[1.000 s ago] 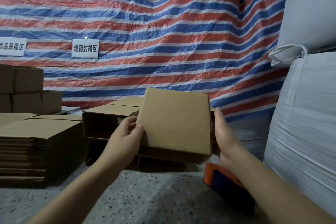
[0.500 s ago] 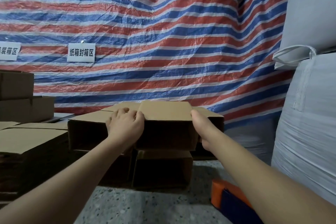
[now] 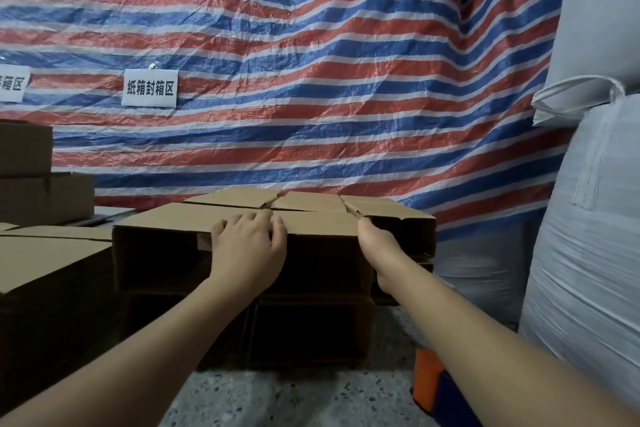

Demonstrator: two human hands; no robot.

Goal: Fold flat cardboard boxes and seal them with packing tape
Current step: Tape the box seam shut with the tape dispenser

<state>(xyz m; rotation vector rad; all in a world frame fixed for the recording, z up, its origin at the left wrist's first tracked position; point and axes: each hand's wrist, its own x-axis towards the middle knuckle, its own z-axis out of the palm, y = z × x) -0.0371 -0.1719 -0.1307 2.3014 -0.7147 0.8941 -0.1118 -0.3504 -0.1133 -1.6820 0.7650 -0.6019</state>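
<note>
A folded brown cardboard box (image 3: pixel 322 229) sits on top of a stack of other folded boxes (image 3: pixel 308 329), level with its neighbours. My left hand (image 3: pixel 247 246) lies over its front left top edge, fingers curled onto the top. My right hand (image 3: pixel 377 250) grips its right front corner, fingers hidden behind the box. An orange and blue tape dispenser (image 3: pixel 436 388) lies on the floor at the lower right, under my right forearm.
A pile of flat cardboard sheets (image 3: pixel 48 253) stands at the left, with closed boxes (image 3: pixel 38 194) behind it. Big white sacks (image 3: pixel 588 218) fill the right side. A striped tarp (image 3: pixel 311 80) with paper labels hangs behind. The floor (image 3: pixel 294 399) is speckled concrete.
The box I held up in front of me has gone forward and down onto the stack. Both hands stayed on it, and the view has moved closer.
</note>
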